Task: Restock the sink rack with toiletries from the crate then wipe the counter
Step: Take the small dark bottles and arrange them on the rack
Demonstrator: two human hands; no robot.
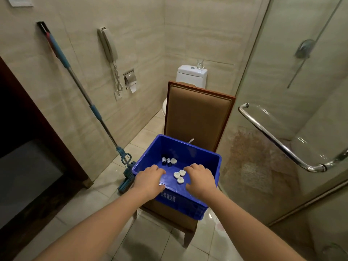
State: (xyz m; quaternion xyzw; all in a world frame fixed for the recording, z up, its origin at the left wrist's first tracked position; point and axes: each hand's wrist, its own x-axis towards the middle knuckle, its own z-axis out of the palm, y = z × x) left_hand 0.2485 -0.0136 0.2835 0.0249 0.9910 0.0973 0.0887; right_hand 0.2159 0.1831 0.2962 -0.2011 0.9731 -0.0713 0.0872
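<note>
A blue crate [199, 202] sits on the seat of a brown padded chair [197, 113]. On its floor lie two small dark bottles with white caps [166, 161], one white heart-shaped soap [173, 161] beside them, and three more white soaps [179, 176] nearer me. My left hand [149, 179] hovers over the crate's near left rim with its fingers bent loosely downward. My right hand [200, 178] reaches in just right of the three soaps, fingers also bent down. No item shows in either hand. The sink rack and the counter are out of view.
A blue-handled mop [90, 102] leans on the left wall, its head on the floor beside the crate. A toilet [191, 75] with a glass on its tank stands behind the chair. A glass shower door with a chrome handle [273, 140] is on the right, a dark wooden cabinet [28, 147] on the left.
</note>
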